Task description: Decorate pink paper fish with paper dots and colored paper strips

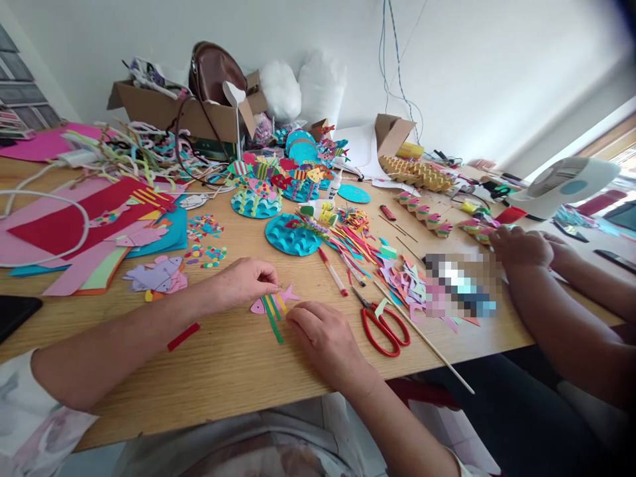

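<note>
A pink paper fish (258,307) lies on the table between my hands, with green and yellow paper strips (273,318) across its body. My left hand (248,281) is closed in a pinch at the fish's upper edge; what is between its fingertips is hidden. Close by the tail, my right hand (328,341) has its fingers pressed together at the lower end of a yellow paper strip (281,303). To the right, red-handled scissors (382,328) lie with a pale green scrap on them. A red paper strip (183,336) rests under my left forearm's side.
Purple paper fish (156,273) and colored dots (206,255) lie left. Blue wavy discs (293,235), a glue bottle (334,185), a pen (332,271), paper scraps (407,281) and a wooden stick (427,341) spread across the table. Another person's hands (527,248) work at right.
</note>
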Demonstrator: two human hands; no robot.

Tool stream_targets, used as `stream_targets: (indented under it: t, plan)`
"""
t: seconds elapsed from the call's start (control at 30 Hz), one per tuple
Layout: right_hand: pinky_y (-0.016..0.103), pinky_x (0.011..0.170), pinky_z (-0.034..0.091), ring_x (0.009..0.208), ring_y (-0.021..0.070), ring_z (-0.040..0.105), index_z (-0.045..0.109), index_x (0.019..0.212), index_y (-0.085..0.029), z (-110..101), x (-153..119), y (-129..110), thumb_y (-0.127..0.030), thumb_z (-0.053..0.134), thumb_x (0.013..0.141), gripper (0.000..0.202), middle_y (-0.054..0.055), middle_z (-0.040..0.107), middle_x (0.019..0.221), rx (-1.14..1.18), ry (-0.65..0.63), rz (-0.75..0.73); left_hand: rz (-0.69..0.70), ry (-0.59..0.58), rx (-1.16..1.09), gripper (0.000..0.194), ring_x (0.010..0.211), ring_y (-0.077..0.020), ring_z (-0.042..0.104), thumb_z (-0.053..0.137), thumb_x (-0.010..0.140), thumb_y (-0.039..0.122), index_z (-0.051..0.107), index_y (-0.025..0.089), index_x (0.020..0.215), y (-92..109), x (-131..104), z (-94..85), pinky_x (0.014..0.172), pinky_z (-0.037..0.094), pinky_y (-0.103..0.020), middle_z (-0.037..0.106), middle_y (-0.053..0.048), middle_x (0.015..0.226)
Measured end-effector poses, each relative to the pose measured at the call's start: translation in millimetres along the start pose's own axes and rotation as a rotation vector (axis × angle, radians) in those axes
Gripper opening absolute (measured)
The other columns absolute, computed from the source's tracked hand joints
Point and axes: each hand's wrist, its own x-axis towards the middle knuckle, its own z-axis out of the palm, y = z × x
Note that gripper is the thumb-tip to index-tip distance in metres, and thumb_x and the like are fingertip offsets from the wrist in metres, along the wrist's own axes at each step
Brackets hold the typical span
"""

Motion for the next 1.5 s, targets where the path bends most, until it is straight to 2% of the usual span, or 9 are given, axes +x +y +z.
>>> stream_targets:
  t: [0.2,0.57,1.0,1.5]
  plan:
    - [0.024,0.065,0.040,0.073,0.0151,0.058,0.060,0.082,-0.015,3,0,0,-0.014,0.048,0.085,0.012,0.004,0.065,0.080,-0.009,-0.041,0.033,0.054,-0.001,0.044,0.025,0.068,-0.0145,0.056,0.045,0.072,0.032,0.062,0.015,0.069,-8,2,-1.6,0.058,0.038,-0.022,0.063,-0.001,0.069]
    - [0.024,0.067,0.040,0.075,0.0150,0.057,0.060,0.080,-0.015,4,3,-2,-0.014,0.047,0.086,0.014,0.004,0.064,0.078,-0.004,-0.084,0.059,0.037,0.110,0.014,0.016,0.061,-0.0128,0.055,0.051,0.069,0.028,0.062,0.016,0.066,-13,4,5.1,0.055,0.037,-0.021,0.061,0.001,0.065]
    - [0.025,0.068,0.041,0.076,0.0159,0.056,0.061,0.081,-0.016,3,5,-5,-0.015,0.050,0.084,0.011,0.004,0.064,0.081,-0.005,-0.103,0.054,0.078,0.111,0.147,0.017,0.063,-0.0127,0.051,0.047,0.073,0.025,0.059,0.016,0.066,-13,3,6.1,0.055,0.032,-0.022,0.058,0.001,0.067]
    - [0.025,0.069,0.041,0.078,0.0153,0.054,0.060,0.083,-0.017,7,2,-3,-0.015,0.050,0.084,0.011,0.004,0.063,0.086,-0.005,-0.093,0.057,0.075,0.128,0.212,0.014,0.062,-0.0121,0.049,0.050,0.073,0.022,0.058,0.016,0.063,-11,4,9.0,0.053,0.030,-0.022,0.055,0.001,0.066]
